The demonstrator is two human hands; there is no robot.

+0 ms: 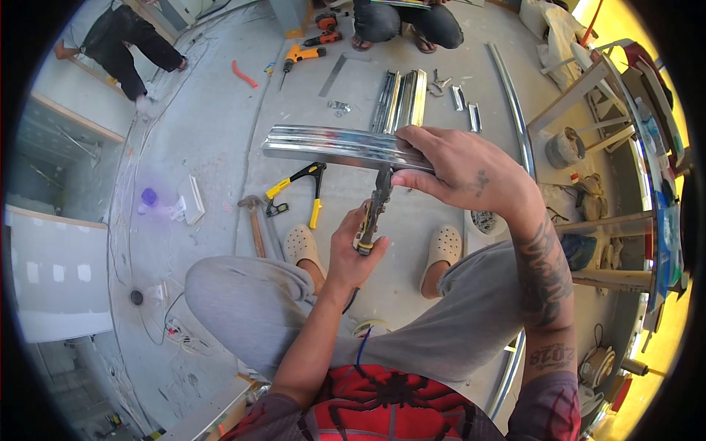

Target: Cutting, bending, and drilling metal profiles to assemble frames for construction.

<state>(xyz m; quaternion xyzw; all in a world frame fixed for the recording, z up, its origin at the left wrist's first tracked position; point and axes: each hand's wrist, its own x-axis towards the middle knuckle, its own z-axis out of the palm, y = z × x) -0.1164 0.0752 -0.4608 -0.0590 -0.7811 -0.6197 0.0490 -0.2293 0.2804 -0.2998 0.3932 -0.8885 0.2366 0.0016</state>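
Observation:
My left hand (350,259) is closed around a plier-like hand tool (379,195) with dark jaws and a yellow-marked end. The tool stands nearly upright between my knees, its jaws at the near edge of a shiny metal channel (323,147). My right hand (474,167) grips the right end of this channel, thumb below and fingers over the top. The channel lies crosswise in the air above the floor and looks like more than one profile nested together. How far the jaws bite on it is hidden.
A hammer (254,224) and a yellow-and-black hand tool (317,195) lie by my left foot. Ahead are cut metal channels (397,99), an orange drill (301,54) and a squatting person (408,26). A long metal rail (511,103) and wooden stand (581,95) are right.

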